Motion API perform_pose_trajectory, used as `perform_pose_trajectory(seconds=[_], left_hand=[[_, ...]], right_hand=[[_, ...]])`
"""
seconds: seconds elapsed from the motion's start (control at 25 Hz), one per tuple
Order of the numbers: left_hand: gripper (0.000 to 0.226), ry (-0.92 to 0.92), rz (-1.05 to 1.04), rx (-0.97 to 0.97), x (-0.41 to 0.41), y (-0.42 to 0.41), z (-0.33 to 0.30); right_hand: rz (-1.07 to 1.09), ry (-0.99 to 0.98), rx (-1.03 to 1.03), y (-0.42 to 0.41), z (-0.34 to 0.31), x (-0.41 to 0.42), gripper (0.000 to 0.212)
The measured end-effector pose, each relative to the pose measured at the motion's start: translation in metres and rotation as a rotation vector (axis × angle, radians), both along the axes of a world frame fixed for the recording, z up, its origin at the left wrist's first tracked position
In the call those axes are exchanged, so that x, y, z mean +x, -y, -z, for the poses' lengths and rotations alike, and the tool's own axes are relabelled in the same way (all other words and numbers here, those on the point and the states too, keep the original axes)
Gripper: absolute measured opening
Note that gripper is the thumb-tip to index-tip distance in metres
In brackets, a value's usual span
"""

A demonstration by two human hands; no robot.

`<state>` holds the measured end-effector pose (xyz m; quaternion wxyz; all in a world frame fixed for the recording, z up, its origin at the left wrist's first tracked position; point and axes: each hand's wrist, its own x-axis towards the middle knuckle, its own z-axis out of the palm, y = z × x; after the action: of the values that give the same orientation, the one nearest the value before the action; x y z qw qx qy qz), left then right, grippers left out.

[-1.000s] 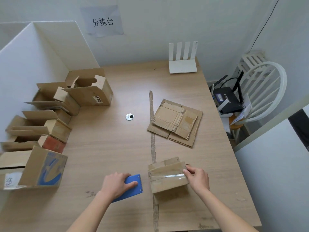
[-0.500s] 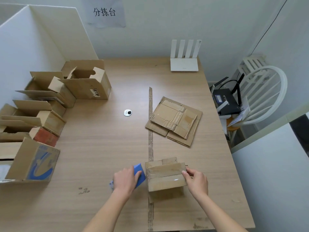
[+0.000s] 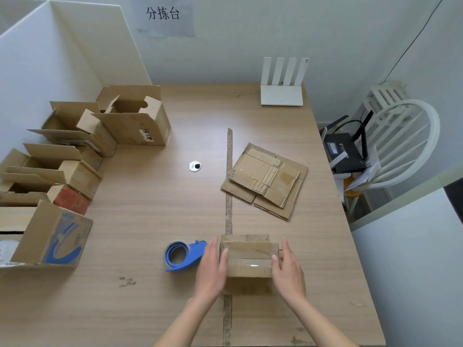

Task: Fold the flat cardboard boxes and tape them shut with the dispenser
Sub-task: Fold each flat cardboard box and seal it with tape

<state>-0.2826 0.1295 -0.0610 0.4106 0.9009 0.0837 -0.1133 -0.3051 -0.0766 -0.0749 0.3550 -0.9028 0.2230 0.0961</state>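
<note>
Item 1: box (image 3: 249, 259), small, brown cardboard, folded, clear tape across its top. Stands at the near middle of the bench (image 3: 150, 221), on a worn strip (image 3: 228, 181) that runs from near to far.

Item 2: left hand (image 3: 213, 269), fingers straight and together, flat against the box's left side, thumb tip on its top edge.

Item 3: right hand (image 3: 288, 270), fingers straight, flat against the box's right side, thumb tip on its top edge. Neither hand curls round anything.

Item 4: dispenser (image 3: 184, 255), blue, with a tape roll, lying on the bench just left of the left hand; whether the two touch cannot be told.

Item 5: flat boxes (image 3: 265, 180), a short stack, right of the strip, beyond the taped box and well apart from it.

Item 6: open boxes (image 3: 75, 156), several, flaps up, ranged along the left edge against a white partition (image 3: 50, 63); the nearest bears blue print.

Item 7: grommet (image 3: 194, 166), round, metal, mid-bench.

Item 8: router (image 3: 281, 88), white, four aerials, at the far edge.

Item 9: chair (image 3: 406, 144), white, beside the bench on the right, with a black device (image 3: 343, 154) on its seat.

Item 10: paper sign (image 3: 164, 16) on the far wall.
</note>
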Motion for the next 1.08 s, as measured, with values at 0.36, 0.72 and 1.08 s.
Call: perform_pose_trajectory(seconds=[0.36,0.72,1.08], left_hand=[[0.071,-0.120,-0.009,-0.141,-0.002,0.036,0.034],[0.071,0.096,0.160,0.322,0.018,0.012,0.027],[0.066,-0.035,0.335,0.265,0.008,0.048,0.027]], right_hand=[[-0.293,0.039,-0.403,-0.018,0.023,0.011,0.078],[-0.412,-0.040,-0.336,0.030,0.005,0.010,0.061],[-0.538,-0.009,-0.190,0.029,-0.004,0.011,0.077]])
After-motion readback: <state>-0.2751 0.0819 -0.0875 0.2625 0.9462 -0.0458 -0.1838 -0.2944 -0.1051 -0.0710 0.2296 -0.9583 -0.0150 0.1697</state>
